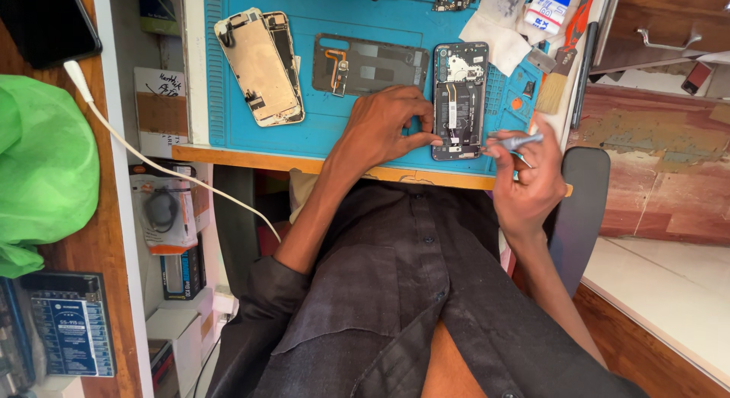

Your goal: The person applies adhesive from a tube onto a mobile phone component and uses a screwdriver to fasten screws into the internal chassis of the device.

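Dark shirt [395, 291] fills the near view. Beyond it, on the blue mat [319, 124], lies an opened phone [458, 101] — left hand [384, 128] pinching its lower edge. Right hand [528, 177] grips a small screwdriver [517, 142] — tip at the phone's corner.

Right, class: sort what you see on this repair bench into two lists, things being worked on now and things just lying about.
In use:
- opened phone, steadied by the left hand
- grey screwdriver, held in the right hand
- blue work mat

Lying about:
- gold phone chassis
- dark back cover
- brush
- white cable
- green bag
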